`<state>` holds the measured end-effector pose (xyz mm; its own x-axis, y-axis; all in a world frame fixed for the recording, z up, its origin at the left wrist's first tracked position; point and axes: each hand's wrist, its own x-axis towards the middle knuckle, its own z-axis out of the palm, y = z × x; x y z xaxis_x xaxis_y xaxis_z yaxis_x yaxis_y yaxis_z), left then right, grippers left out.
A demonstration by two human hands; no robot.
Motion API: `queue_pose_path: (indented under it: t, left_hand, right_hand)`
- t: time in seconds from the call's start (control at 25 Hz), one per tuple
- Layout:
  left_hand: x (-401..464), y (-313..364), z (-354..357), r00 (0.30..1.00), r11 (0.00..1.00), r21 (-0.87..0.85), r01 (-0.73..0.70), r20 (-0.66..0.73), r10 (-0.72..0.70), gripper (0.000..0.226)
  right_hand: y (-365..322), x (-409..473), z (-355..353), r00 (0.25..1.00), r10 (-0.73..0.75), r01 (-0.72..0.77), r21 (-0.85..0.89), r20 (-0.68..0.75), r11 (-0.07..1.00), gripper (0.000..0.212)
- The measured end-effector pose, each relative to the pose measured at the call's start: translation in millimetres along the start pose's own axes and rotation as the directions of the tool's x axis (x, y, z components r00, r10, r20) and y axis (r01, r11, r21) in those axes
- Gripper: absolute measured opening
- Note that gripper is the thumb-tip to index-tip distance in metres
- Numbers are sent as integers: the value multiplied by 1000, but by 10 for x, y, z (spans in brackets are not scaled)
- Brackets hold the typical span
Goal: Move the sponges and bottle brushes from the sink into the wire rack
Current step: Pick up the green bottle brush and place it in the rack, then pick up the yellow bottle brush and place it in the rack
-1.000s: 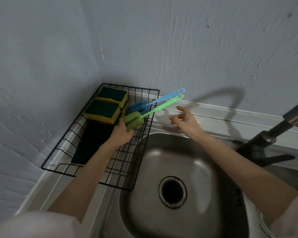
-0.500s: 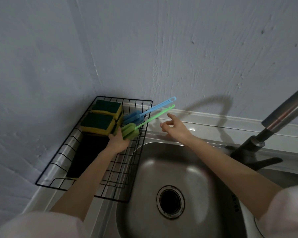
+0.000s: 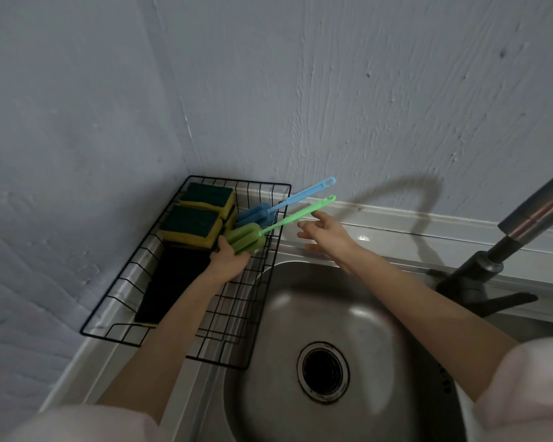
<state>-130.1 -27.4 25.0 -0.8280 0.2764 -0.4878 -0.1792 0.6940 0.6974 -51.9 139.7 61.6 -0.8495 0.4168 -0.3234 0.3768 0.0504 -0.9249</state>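
A black wire rack (image 3: pixel 262 279) sits left of the steel sink (image 3: pixel 364 307). Two yellow-and-green sponges (image 3: pixel 192 226) are stacked at the rack's far end, with a dark flat sponge (image 3: pixel 170 282) lying on its floor. A blue bottle brush (image 3: pixel 284 204) leans over the rack's right rim. Beside it lies a green bottle brush (image 3: pixel 288 220); my left hand (image 3: pixel 229 261) grips its foam head inside the rack. My right hand (image 3: pixel 328 232) hovers open just under the green handle's tip, fingers spread. The sink basin holds nothing but the drain.
A dark faucet (image 3: pixel 498 250) with a steel spout rises at the right. Painted walls meet in the corner behind the rack. The drain (image 3: pixel 324 371) lies mid-basin. A steel ledge (image 3: pixel 396 231) runs along the back wall.
My left hand has settled the green brush's head lower in the rack next to the blue one. My right hand stays open close to the handle tips.
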Motion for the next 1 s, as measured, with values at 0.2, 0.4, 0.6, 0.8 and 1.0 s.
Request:
queue_pose_path:
  t: [0.2,0.4,0.6,0.8,1.0]
  left_hand:
    - [-244,36,-57,996,993,83,-90,-9,91,55]
    - [-756,250,-56,978,945,270,-185,-47,205,39]
    - [-1202,493,102,915,854,378,-358,-39,401,20]
    - [-1562,680,555,840,759,402,-512,52,540,35]
    - [-1764,801,1191,807,725,357,-589,210,552,36]
  right_hand:
    - [12,-148,-35,999,29,-26,-71,40,997,55]
    - [-2,-506,-231,996,-58,75,-274,70,959,46]
    - [103,-994,-596,987,-147,160,-408,63,899,39]
    - [328,-1364,-1034,985,-171,163,-432,19,887,34]
    - [607,-1647,-1523,978,-189,147,-359,-86,922,26]
